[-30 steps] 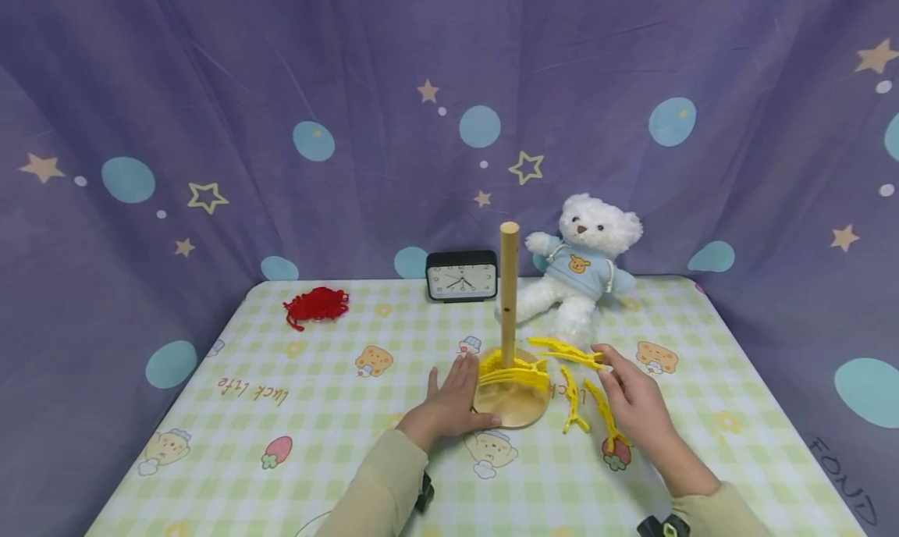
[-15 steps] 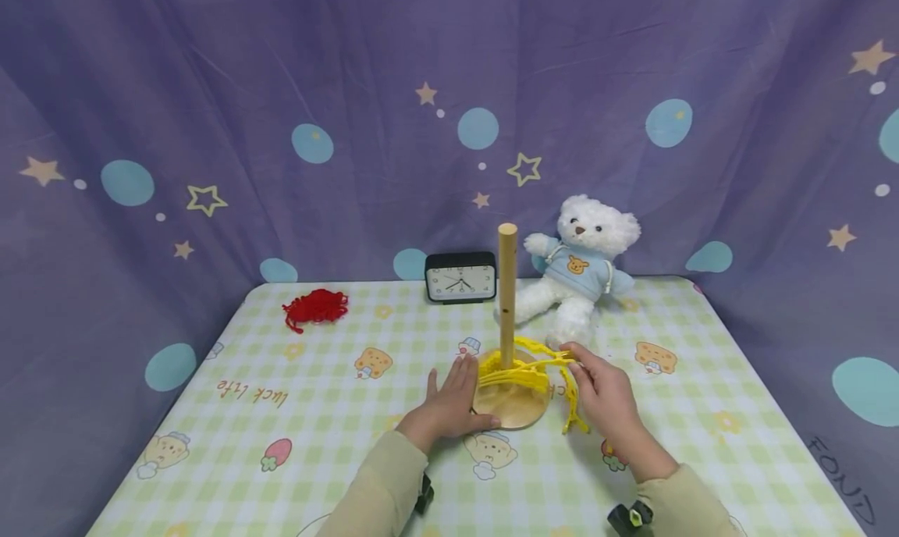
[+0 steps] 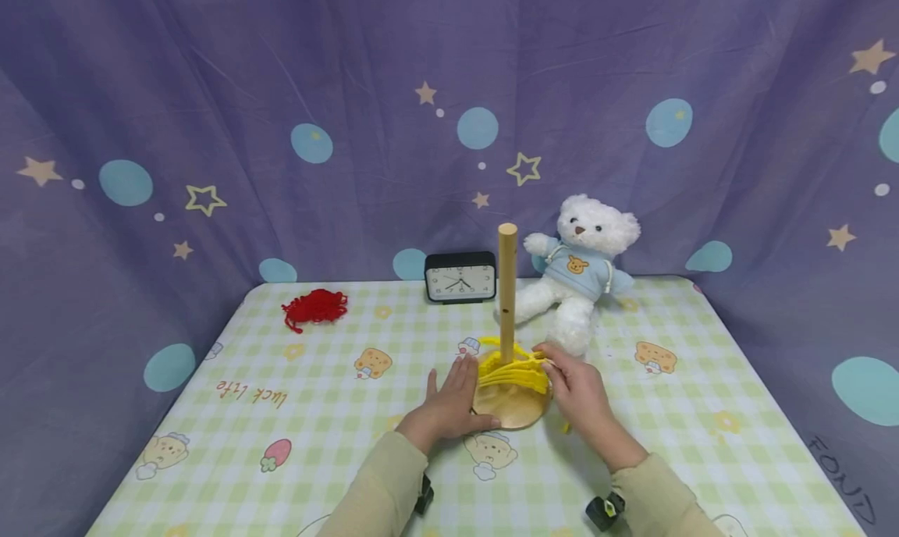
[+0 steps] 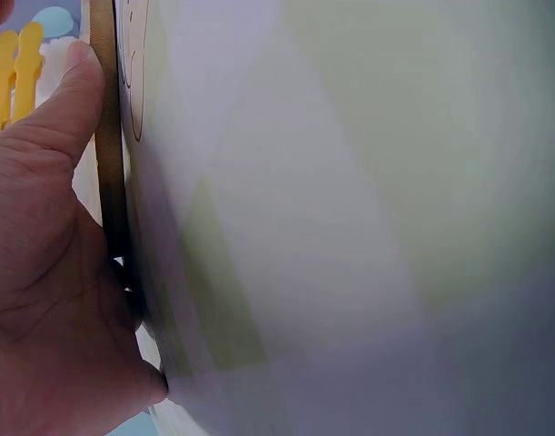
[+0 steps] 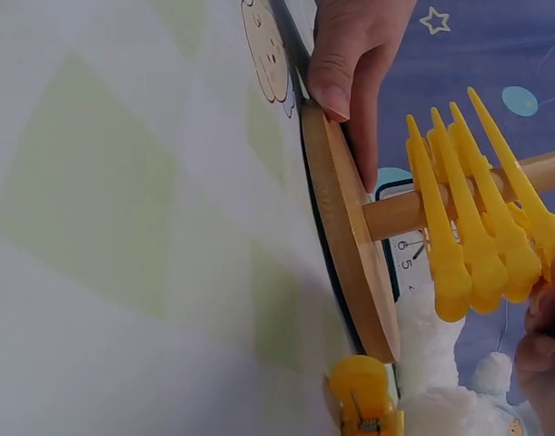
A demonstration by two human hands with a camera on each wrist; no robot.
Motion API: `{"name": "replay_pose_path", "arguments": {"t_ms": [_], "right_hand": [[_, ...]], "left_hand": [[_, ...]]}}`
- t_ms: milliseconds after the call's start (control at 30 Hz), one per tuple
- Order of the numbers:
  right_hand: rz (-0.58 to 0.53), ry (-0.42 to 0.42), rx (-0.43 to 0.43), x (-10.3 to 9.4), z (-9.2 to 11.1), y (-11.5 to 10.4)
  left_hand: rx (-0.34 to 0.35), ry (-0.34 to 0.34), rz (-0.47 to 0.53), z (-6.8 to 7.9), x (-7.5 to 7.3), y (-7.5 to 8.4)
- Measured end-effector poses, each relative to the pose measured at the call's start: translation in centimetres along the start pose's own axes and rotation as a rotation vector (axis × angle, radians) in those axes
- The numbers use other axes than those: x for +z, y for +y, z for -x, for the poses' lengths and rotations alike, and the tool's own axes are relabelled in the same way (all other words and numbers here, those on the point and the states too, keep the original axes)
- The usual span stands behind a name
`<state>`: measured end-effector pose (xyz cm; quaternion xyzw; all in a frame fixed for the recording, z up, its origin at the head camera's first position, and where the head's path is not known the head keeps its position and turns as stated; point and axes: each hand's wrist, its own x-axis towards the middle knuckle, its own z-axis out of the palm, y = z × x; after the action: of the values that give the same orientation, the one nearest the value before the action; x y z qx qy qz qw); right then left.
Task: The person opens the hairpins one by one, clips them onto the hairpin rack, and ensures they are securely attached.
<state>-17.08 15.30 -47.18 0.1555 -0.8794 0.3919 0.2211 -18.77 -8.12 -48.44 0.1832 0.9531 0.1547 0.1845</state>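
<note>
Yellow clip (image 5: 510, 159) in right hand's (image 3: 584, 395) pinch

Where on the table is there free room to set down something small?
Bare patches: left, between the red yarn and left hand; right, between the right hand and the right edge of the table. Crowded: the middle, with the wooden stand, yellow clips and both hands, the clock and teddy bear behind.
</note>
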Motion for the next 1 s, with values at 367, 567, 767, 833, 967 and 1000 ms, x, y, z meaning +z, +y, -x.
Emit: {"name": "replay_pose_path", "arguments": {"t_ms": [367, 567, 767, 833, 967, 1000], "right_hand": [[-0.039, -0.195, 0.053, -0.6, 0.5, 0.2], [-0.069, -0.212, 0.074, -1.6, 1.1, 0.6], [-0.052, -0.191, 0.126, -3.0, 1.6, 1.0], [-0.052, -0.193, 0.148, -3.5, 1.8, 1.2], [-0.047, -0.204, 0.204, -4.6, 2.4, 1.6], [-0.040, -0.206, 0.215, -4.8, 2.5, 1.8]], "left_hand": [[0.002, 0.005, 0.003, -0.1, 0.2, -0.1], [0.008, -0.004, 0.007, -0.2, 0.2, -0.2], [0.006, 0.005, 0.016, -0.7, 0.8, -0.8], [0.005, 0.011, 0.015, -0.9, 1.1, -0.9], [0.003, 0.007, 0.008, -1.0, 1.1, -1.0], [0.005, 0.007, 0.015, -0.9, 1.0, -0.9]]}}
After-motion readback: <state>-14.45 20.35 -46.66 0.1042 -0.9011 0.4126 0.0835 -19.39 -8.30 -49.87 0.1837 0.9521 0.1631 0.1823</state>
